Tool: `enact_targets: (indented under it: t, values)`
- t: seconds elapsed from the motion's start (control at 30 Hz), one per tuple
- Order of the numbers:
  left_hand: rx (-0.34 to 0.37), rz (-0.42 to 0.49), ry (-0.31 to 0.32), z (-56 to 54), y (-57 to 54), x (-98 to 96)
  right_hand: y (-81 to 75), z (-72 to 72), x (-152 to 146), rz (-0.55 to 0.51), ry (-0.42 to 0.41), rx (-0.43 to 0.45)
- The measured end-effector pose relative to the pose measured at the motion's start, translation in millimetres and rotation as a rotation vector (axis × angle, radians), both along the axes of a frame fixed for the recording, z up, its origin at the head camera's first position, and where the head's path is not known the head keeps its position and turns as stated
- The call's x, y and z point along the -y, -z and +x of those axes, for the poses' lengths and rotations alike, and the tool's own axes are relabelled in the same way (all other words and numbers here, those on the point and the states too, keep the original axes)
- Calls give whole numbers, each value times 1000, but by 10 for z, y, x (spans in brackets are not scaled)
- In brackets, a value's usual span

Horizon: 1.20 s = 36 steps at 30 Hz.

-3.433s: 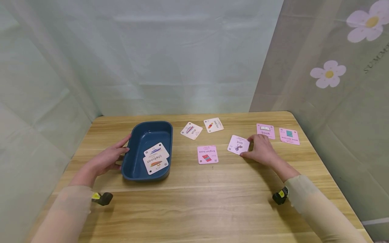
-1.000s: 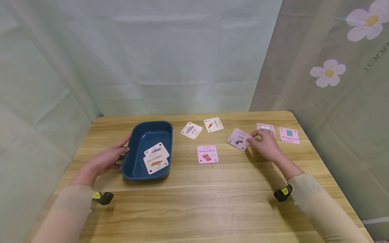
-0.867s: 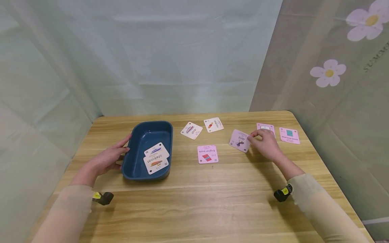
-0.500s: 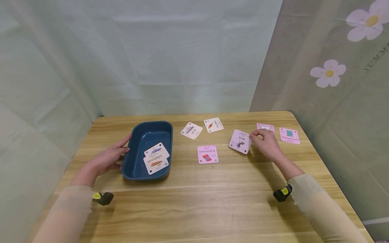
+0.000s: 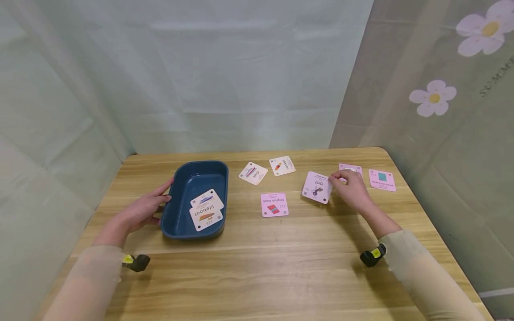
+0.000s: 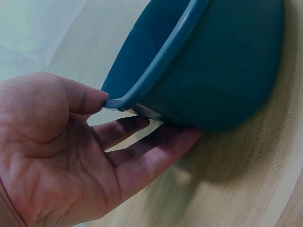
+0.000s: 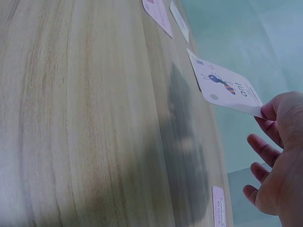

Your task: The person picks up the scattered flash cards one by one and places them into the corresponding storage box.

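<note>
My left hand (image 5: 140,209) holds the left side of a dark blue plastic tub (image 5: 170,223). In the left wrist view its thumb lies on the rim and its fingers are against the outer wall (image 6: 227,75). Two overlapping picture cards lie in the tub; the upper one is the lifeboat card (image 5: 206,218). My right hand (image 5: 353,189) pinches a corner of the ant card (image 5: 317,187) between thumb and finger. This card (image 7: 225,87) is raised off the table and casts a shadow, its other fingers standing apart from it.
On the wooden table (image 5: 281,267), the ship card (image 5: 253,173) and rocket card (image 5: 282,165) lie near the back. An English book card (image 5: 275,205) lies mid-table. Right of the right hand is an exercise book card (image 5: 382,180); another pink card (image 5: 350,167) is partly hidden behind that hand.
The ant card lay flat under my right fingertips at first; now it is lifted by one corner. Its tilt has shifted slightly over the last second. Left hand and tub stay put.
</note>
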State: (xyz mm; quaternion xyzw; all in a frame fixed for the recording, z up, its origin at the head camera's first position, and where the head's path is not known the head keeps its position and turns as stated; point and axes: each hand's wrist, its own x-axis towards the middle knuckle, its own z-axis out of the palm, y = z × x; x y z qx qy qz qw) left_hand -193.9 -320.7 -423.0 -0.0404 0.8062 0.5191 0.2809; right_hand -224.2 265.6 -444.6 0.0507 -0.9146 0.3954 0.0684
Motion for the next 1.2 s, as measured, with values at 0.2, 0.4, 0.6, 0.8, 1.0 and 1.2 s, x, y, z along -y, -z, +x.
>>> enact_targets:
  t: [0.2,0.4,0.6,0.8,1.0,1.2]
  values:
    - [2,1,0,2,-3,-5,-22,-1,16,-5,-10,-19]
    - [10,23,-4,4,-11,-19,-15,-32,37,-13,-14,-69]
    - [6,17,0,5,0,1,-30,-56,57,-25,-16,-74]
    - [6,20,-7,4,11,6,-60,-82,76,-40,-34,-116]
    - [4,15,-8,13,-3,0,-118,-83,91,-43,-38,-100]
    - [6,17,-5,19,-13,-4,-178,-74,112,-39,-19,-36]
